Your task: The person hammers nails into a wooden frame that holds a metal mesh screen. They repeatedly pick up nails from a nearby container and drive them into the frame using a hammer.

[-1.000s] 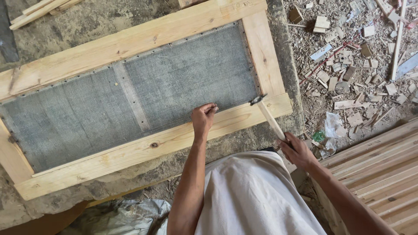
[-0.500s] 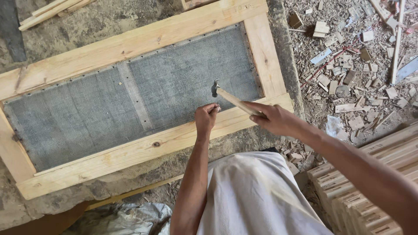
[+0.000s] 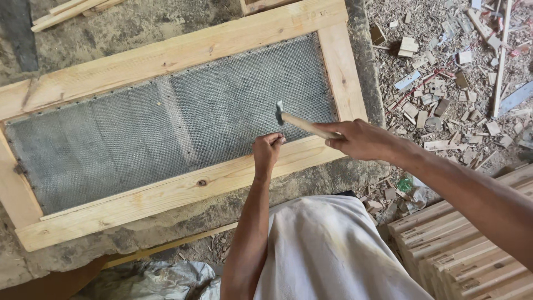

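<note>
View from the head, looking down. A rough grey concrete surface (image 3: pixel 127 28) carries a large rectangular frame (image 3: pixel 166 55) of pale wood, its long axis running from lower left to upper right. Grey wire mesh (image 3: pixel 111 139) fills the opening, fixed along the rails by a row of small dark fasteners. To the right of both hands the floor (image 3: pixel 444 83) is littered with wood offcuts and shavings; a stack of planed slats (image 3: pixel 472 250) lies below the right forearm.

The right hand (image 3: pixel 358 139) has its fingers closed round the pale wooden handle of a hammer (image 3: pixel 302 124). The handle runs leftward and slightly upward from the grip, and the dark metal head hangs above the mesh, just above the left hand. The left hand (image 3: pixel 266 150) rests on the near rail at the mesh edge, its fingers pinched together; what they hold is too small to tell.
</note>
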